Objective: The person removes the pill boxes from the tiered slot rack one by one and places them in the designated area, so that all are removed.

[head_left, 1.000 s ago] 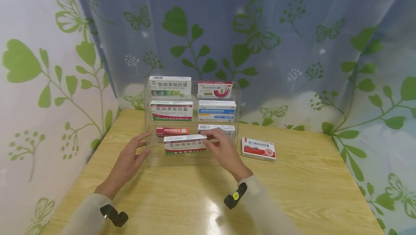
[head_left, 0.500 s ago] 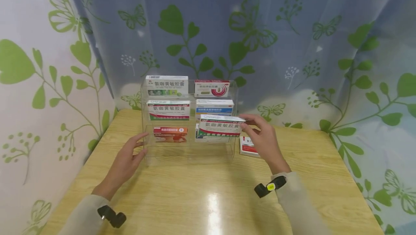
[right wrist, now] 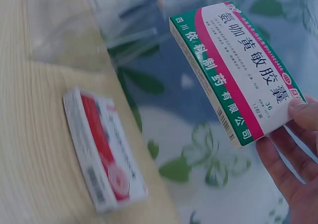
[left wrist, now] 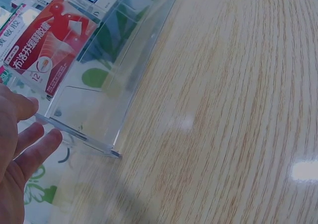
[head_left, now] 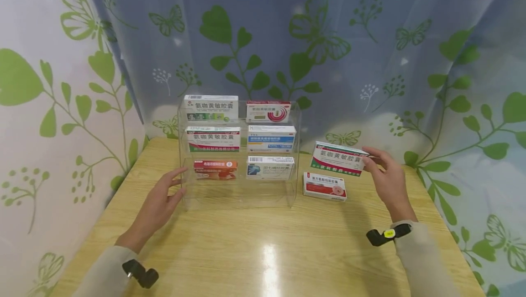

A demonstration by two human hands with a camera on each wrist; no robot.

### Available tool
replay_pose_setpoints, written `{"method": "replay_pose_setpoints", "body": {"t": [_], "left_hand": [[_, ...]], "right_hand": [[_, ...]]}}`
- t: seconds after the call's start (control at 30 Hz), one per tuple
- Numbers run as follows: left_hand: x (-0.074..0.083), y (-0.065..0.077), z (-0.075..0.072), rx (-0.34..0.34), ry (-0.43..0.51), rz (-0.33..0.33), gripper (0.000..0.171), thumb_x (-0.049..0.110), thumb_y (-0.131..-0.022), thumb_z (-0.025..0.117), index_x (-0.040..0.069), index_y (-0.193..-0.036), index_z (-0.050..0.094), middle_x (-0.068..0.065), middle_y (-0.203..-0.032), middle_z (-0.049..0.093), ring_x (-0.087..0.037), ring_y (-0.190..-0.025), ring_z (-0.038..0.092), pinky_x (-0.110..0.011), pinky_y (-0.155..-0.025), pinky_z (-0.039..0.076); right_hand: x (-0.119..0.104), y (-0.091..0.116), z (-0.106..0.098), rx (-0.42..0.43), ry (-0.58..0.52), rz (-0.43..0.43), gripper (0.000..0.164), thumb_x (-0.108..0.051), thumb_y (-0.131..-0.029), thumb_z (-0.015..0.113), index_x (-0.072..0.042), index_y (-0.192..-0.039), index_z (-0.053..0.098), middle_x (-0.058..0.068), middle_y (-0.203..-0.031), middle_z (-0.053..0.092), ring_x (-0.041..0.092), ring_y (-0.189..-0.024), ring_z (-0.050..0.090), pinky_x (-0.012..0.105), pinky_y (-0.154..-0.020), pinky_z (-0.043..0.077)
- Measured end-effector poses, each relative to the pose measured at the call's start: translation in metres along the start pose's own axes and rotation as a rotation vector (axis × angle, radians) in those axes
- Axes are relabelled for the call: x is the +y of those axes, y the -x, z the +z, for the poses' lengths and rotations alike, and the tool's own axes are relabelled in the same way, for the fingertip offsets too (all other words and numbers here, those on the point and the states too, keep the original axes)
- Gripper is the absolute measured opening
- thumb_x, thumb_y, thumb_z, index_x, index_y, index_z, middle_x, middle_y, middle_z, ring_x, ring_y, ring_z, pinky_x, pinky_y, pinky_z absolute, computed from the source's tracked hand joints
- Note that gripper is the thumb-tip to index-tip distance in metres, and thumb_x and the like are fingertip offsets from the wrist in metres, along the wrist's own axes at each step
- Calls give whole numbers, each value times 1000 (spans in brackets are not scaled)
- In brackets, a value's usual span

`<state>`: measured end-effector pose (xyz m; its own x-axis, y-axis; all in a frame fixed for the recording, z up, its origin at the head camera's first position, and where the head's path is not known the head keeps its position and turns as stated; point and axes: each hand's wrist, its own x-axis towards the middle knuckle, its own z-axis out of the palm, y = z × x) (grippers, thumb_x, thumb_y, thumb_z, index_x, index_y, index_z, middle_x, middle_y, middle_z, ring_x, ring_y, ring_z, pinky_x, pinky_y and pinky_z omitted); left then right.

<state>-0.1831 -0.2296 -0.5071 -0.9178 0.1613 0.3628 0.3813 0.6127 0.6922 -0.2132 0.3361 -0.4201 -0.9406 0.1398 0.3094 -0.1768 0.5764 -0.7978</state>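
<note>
- Right grip [head_left: 387,182] is pinching a white, red and green cardboard box [head_left: 339,159] by its right end, over the worktop's far edge.
- Left grip [head_left: 158,203], fingers apart, is touching a clear plastic rack [head_left: 242,201].

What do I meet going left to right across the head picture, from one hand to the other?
Left hand → orange box low on the rack → white-and-teal box beside it → held green-red-white box → right hand.

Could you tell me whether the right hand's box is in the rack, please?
Out: the right hand holds the box beside the rack.
</note>
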Motion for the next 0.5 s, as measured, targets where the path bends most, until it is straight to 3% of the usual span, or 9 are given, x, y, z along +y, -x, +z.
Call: {"method": "replay_pose_setpoints", "body": {"t": [0.17,0.27,0.5], "left_hand": [[-1,0,0,0,1,-1,60,-3,-107,65,9,-162,46,-27,-159,50,-51,-129,67,-57,-88,67],[-1,1,0,3,7,-1,60,-3,-107,65,9,-162,46,-27,-159,50,-51,-129,67,-58,-88,67],[-2,0,1,4,-1,10,59,-4,-106,65,8,-162,46,-28,-158,51,-52,-127,67,-58,-88,67]], "right_hand": [[35,-2,-20,31,14,71,46,-32,-115,59,-8,-154,61,-11,-131,62,-11,-105,62,5,-85,56],[56,-1,-28,45,15,112,47,-31,-115,58,-6,-154,60,-8,-132,62,-10,-104,61,6,-83,57],[100,12,-44,55,-37,198,49,-26,-117,53,1,-157,54,-19,-127,56,-13,-102,60,8,-84,60]]}}
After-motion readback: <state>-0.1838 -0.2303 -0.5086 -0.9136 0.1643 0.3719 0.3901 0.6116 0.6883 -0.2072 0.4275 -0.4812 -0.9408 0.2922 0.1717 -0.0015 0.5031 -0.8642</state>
